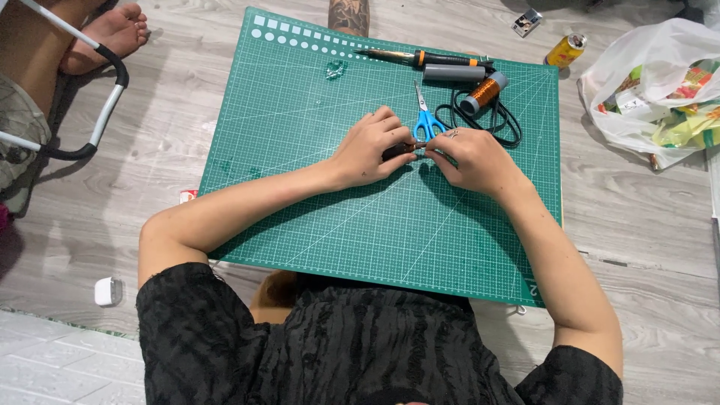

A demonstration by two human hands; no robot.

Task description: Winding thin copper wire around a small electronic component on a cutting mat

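2 hands, left grip (373, 146) & right grip (466, 154) pinching small dark part (397, 151), yellow can (566, 50) top-right, white bag (660, 82) w/ colourful packs

Pale grey wood-plank floor (637, 225), evenly lit, with a white brick-patterned mat (60, 367) at its edge.

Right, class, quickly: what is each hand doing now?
Left hand: closed on a small dark piece.
Right hand: pinching that piece's end.

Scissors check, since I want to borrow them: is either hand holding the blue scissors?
No. The blue scissors lie on the green mat beyond both hands, which pinch a small dark piece.
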